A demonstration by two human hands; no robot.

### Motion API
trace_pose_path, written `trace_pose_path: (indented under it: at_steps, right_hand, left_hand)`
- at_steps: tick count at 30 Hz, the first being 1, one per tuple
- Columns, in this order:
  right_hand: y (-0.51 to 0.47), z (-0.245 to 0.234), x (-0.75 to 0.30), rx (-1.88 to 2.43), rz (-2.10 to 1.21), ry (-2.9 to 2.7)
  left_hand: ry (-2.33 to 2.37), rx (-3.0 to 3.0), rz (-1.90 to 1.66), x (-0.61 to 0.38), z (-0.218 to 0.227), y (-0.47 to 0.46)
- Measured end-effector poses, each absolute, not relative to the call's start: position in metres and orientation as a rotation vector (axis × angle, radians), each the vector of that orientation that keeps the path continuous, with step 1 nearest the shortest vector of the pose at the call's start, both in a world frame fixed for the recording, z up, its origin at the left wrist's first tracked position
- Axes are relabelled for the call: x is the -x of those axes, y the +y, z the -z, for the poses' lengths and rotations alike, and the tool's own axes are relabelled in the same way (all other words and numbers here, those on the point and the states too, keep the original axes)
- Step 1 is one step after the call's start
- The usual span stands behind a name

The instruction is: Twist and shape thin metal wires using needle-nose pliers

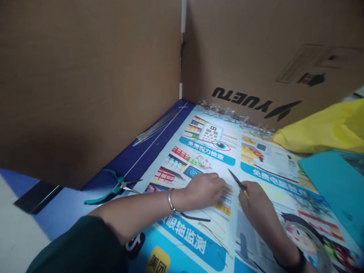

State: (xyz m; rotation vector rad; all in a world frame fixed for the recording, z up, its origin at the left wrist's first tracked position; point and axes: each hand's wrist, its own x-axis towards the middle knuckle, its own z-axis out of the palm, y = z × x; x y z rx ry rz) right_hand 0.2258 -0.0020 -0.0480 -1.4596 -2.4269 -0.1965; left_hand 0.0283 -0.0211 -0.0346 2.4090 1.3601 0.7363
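My left hand (206, 189), with a silver bangle at the wrist, is closed over the printed poster (264, 199). Its fingers curl under, and whatever they hold is hidden. To its right, my right hand (256, 199) grips a slim pointed tool (235, 178) with a dark blade and a gold-coloured part near the fingers. The blade points up and left, apart from my left hand. Teal-handled pliers (121, 185) lie with parted jaws left of my left forearm. Thin dark wires (213, 235) lie on the poster below my left hand.
Tall cardboard panels (93, 76) stand at the left and back. Straight thin wires (155, 129) lie along the left panel. Clear scraps (233, 113) line the back edge. At right are a yellow sheet (324, 129) and a teal sheet (332, 185); tangled clippings (311, 203) lie nearby.
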Motion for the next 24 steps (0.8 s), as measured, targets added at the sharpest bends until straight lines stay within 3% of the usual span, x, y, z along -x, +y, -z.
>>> trace_pose_path:
  at_steps: [1, 4, 6, 15, 24]
  right_hand:
    - [-0.005, 0.046, -0.225, 1.487, 0.116, -2.389]
    - [-0.018, 0.038, -0.217, 1.596, -0.591, -2.197]
    - [-0.026, 0.034, -0.211, 1.664, -0.769, -2.086]
    - [-0.027, 0.030, -0.211, 1.783, -0.962, -1.687]
    - [-0.036, 0.024, -0.193, 1.525, -1.092, -1.660]
  left_hand:
    - [1.354, -2.468, -0.720, -0.028, 0.035, -0.022]
    - [1.321, -2.576, -0.735, -0.027, 0.034, -0.025]
    - [1.311, -2.586, -0.768, -0.027, 0.033, -0.027]
    - [1.170, -2.308, -0.860, -0.031, 0.033, -0.022]
    - [1.187, -1.635, -0.863, -0.027, 0.031, -0.022]
